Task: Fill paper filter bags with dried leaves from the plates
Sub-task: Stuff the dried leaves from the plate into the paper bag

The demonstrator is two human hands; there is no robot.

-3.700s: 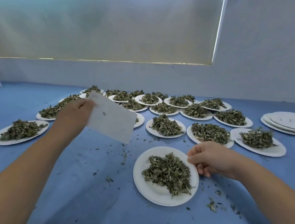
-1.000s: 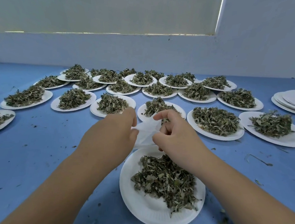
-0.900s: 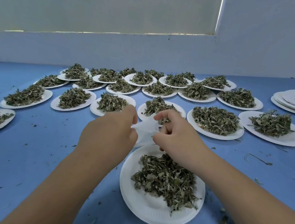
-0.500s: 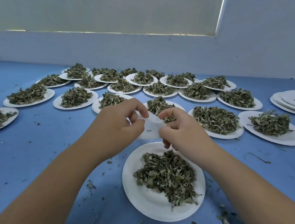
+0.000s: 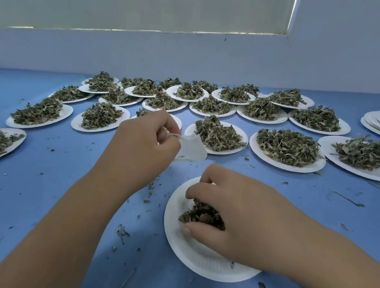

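Leaves clutched in the right hand's grip on the plate probably go next into the bag pinched by the left hand just beyond that plate.

A pale blind hangs above the blue table.

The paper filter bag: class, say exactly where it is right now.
In the head view the filter bag hangs near the middle, pinched by the left hand, just beyond the nearest plate where the right hand grips dried leaves.
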